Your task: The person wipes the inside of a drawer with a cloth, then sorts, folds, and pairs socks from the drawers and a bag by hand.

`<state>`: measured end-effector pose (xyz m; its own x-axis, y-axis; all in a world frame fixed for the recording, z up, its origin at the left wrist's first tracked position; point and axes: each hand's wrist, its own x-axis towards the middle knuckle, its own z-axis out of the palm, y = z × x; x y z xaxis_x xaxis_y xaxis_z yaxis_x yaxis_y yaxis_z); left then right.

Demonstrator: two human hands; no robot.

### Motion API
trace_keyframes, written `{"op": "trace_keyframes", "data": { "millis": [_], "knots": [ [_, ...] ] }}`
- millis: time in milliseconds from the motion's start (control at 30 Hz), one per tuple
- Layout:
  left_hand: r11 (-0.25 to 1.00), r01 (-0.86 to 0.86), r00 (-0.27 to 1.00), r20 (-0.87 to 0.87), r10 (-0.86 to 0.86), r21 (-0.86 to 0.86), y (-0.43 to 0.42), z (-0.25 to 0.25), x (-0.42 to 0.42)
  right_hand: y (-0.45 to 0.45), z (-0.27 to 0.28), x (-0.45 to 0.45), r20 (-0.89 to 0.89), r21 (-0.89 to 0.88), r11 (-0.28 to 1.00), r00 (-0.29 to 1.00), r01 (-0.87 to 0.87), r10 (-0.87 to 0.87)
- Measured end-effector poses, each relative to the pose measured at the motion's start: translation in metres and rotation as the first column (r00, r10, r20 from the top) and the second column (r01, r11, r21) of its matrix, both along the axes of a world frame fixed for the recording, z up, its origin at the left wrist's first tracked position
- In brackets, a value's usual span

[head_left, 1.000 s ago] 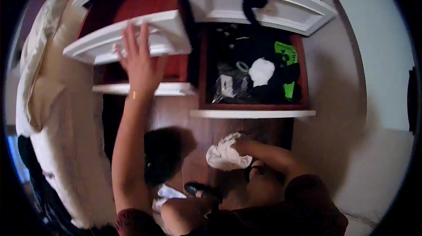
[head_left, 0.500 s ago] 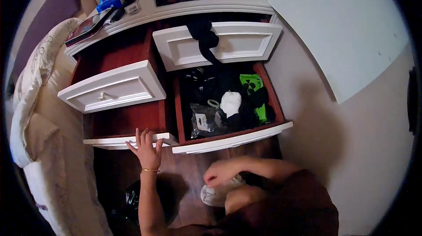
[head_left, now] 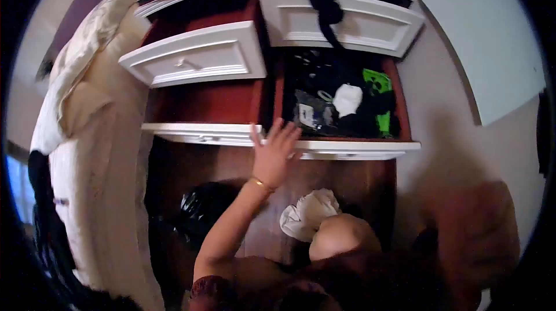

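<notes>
My left hand (head_left: 276, 151) is open, its fingers spread over the near corner where two lower drawer fronts meet. The lower right drawer (head_left: 359, 146) stands open and holds dark clothing, a white bundle (head_left: 348, 100), a bright green item (head_left: 377, 82) and a clear packet (head_left: 310, 115). To its left, the open lower left drawer (head_left: 202, 131) shows a bare red inside. A cream cloth (head_left: 310, 213) lies on the floor by my knee. My right arm is a blur at the lower right, and its hand does not show.
Above, the upper left drawer (head_left: 194, 59) and upper right drawer (head_left: 353, 24) are pulled out, a black cloth (head_left: 328, 12) hanging over the latter. A bed (head_left: 92, 195) lines the left side. A black plastic bag (head_left: 202, 209) lies on the floor. A pale door (head_left: 480, 33) stands at right.
My left hand has moved right along the drawer fronts, from the left drawer to the corner of the right one. My right hand has left the cream cloth. The view has tilted down.
</notes>
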<state>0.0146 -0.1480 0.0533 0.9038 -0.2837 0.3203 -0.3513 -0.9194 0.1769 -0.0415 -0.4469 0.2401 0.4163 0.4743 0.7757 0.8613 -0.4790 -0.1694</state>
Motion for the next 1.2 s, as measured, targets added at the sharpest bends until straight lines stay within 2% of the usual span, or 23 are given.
{"op": "trace_keyframes", "data": {
  "millis": [133, 167, 233, 333, 567, 600, 633, 733, 767, 833, 867, 900, 967, 1033, 1067, 1167, 1200],
  "knots": [
    [0.995, 0.017, 1.0, -0.009, -0.016, 0.095, -0.016, -0.019, -0.006, 0.003, -0.017, 0.003, 0.062, -0.116, 0.992, 0.997, -0.047, 0.054],
    [1.0, 0.02, 0.992, -0.129, -0.017, 0.021, -0.017, -0.013, -0.007, 0.003, -0.021, 0.003, 0.075, -0.134, 0.989, 0.995, -0.059, 0.069],
    [1.0, -0.012, 0.99, -0.144, 0.008, -0.027, -0.021, -0.01, -0.004, 0.004, -0.027, 0.007, 0.096, -0.158, 0.984, 0.991, -0.078, 0.094],
    [1.0, 0.006, 0.999, -0.045, -0.005, 0.03, -0.024, -0.019, 0.001, 0.006, -0.034, 0.013, 0.139, -0.18, 0.978, 0.981, -0.108, 0.134],
    [0.996, 0.007, 1.0, -0.009, -0.006, 0.09, -0.02, -0.018, -0.012, 0.017, -0.04, 0.031, 0.214, -0.229, 0.962, 0.956, -0.149, 0.199],
    [0.998, 0.015, 0.997, 0.069, -0.018, 0.055, -0.022, -0.016, -0.012, 0.019, -0.04, 0.033, 0.225, -0.242, 0.958, 0.951, -0.156, 0.212],
    [0.996, -0.004, 0.997, 0.072, -0.002, 0.088, -0.024, -0.018, -0.012, 0.021, -0.043, 0.037, 0.238, -0.253, 0.954, 0.946, -0.16, 0.222],
    [0.999, 0.005, 0.999, -0.033, -0.004, 0.043, -0.021, -0.016, -0.014, 0.023, -0.044, 0.055, 0.253, -0.249, 0.954, 0.939, -0.168, 0.232],
    [0.999, -0.013, 1.0, 0.001, 0.013, 0.033, -0.019, -0.016, -0.014, 0.025, -0.047, 0.068, 0.233, -0.236, 0.958, 0.948, -0.161, 0.217],
    [1.0, -0.009, 0.998, 0.058, 0.009, 0.009, -0.019, -0.022, -0.014, 0.038, -0.061, 0.11, 0.054, -0.204, 0.976, 0.994, -0.078, 0.091],
    [0.997, 0.014, 0.997, 0.072, -0.008, -0.079, -0.018, -0.027, -0.014, 0.045, -0.072, 0.136, -0.202, -0.188, 0.982, 0.978, 0.022, -0.06],
    [0.997, 0.009, 0.999, 0.033, -0.007, -0.075, -0.017, -0.021, -0.016, 0.051, -0.079, 0.16, -0.318, -0.162, 0.983, 0.938, 0.085, -0.134],
    [0.999, 0.007, 1.0, 0.004, -0.006, -0.042, -0.019, -0.018, -0.019, 0.015, -0.148, 0.229, -0.369, -0.159, 0.966, 0.895, 0.205, -0.251],
    [0.995, 0.03, 0.997, 0.069, -0.023, -0.095, -0.018, -0.024, -0.018, -0.003, -0.186, 0.278, -0.463, -0.339, 0.831, 0.69, 0.441, -0.556],
    [0.995, 0.02, 1.0, -0.015, -0.021, -0.098, -0.018, -0.02, -0.018, -0.008, -0.203, 0.3, -0.555, -0.461, 0.751, 0.508, 0.472, -0.659],
    [0.997, 0.019, 0.999, -0.05, -0.022, -0.069, -0.018, -0.017, -0.018, 0.007, -0.267, 0.322, -0.654, -0.198, 0.782, 0.515, 0.591, -0.554],
    [0.997, 0.016, 0.998, -0.053, -0.02, -0.075, -0.019, -0.014, -0.018, 0.023, -0.246, 0.311, -0.691, -0.34, 0.781, 0.424, 0.524, -0.586]
  ]
}}
